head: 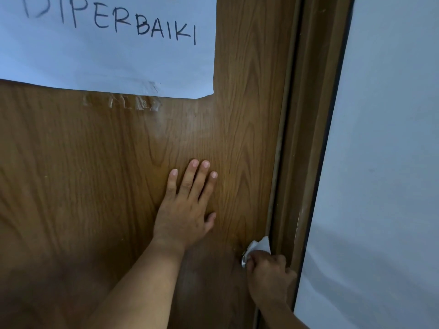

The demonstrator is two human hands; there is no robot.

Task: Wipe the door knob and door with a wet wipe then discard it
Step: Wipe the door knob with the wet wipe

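A brown wood-grain door [95, 174] fills most of the head view. My left hand [187, 207] lies flat on it with the fingers spread, holding nothing. Low at the door's right edge, my right hand [269, 276] is closed around a white wet wipe [257, 245], which sticks out above the knuckles. A sliver of shiny metal, the door knob [244, 260], shows at the left of the fist. The rest of the knob is hidden under the wipe and hand.
A white paper sign [107, 55] with handwritten letters is taped to the upper door, with crumpled clear tape [142, 102] below it. The brown door frame [306, 138] runs down the right side, and a pale wall [384, 162] lies beyond it.
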